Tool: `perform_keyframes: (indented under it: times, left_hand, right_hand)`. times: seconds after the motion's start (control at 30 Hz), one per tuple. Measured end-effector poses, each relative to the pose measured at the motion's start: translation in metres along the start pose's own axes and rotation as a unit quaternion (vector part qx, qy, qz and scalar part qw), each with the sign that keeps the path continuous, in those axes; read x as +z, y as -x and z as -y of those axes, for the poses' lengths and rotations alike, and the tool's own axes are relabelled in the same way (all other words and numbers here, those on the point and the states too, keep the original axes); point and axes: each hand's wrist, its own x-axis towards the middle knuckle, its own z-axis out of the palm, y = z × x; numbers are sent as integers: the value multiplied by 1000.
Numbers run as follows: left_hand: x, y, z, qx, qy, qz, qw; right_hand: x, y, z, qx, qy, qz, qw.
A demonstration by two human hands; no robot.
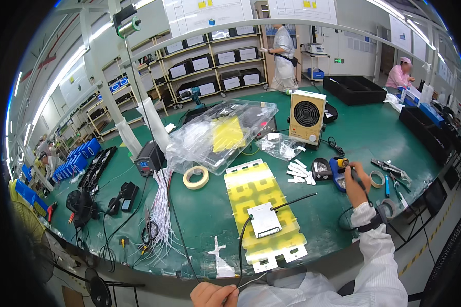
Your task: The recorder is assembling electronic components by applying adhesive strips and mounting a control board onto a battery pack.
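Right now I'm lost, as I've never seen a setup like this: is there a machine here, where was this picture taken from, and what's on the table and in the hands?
There's no robot: these are a person's bare hands. A wide fisheye camera on their head looks down, so straight edges bend near the rim.

On the green table lies a yellow sheet with cutouts, and on it a white module. Around them are a tape roll, white wires and a boxy fan.

The left hand holds a black cable running from the module. The right hand grips a pen-like tool, probably a soldering iron, at a blue stand.
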Motion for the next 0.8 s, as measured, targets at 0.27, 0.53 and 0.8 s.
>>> perform_keyframes:
  times: [0.27,0.53,0.8]
  left_hand:
    - [12,5,0,-20,-19,-3,1000]
    - [26,-18,-5,-30,18,0,999]
    - [31,-32,13,75,-60,56,994]
  right_hand:
    - [43,46,-43,-148,-43,77,985]
    - [34,40,-43,-83,-103,144,981]
    - [-50,76,31,-174,-88,15,981]
